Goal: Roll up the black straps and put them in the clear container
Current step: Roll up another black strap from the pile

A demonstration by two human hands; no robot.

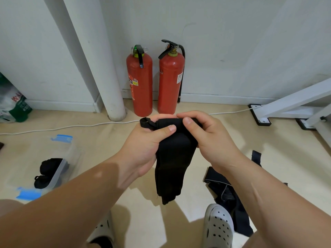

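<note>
black strap (171,169) in left hand (143,149) and right hand (211,138), labels (179,78) illegible.

Both hands (143,145) (211,138) grip black strap (172,158) w/ tail hanging.

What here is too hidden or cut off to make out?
Head view, black strap: the left hand and right hand cover its rolled end.
Head view, strap pile on the floor: right forearm hides part; count unclear.
Head view, clear container: left forearm covers its near end.

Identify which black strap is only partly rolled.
The strap held by left hand and right hand: top rolled, tail hanging. Bundles in the clear container are finished; floor straps lie unrolled.
</note>
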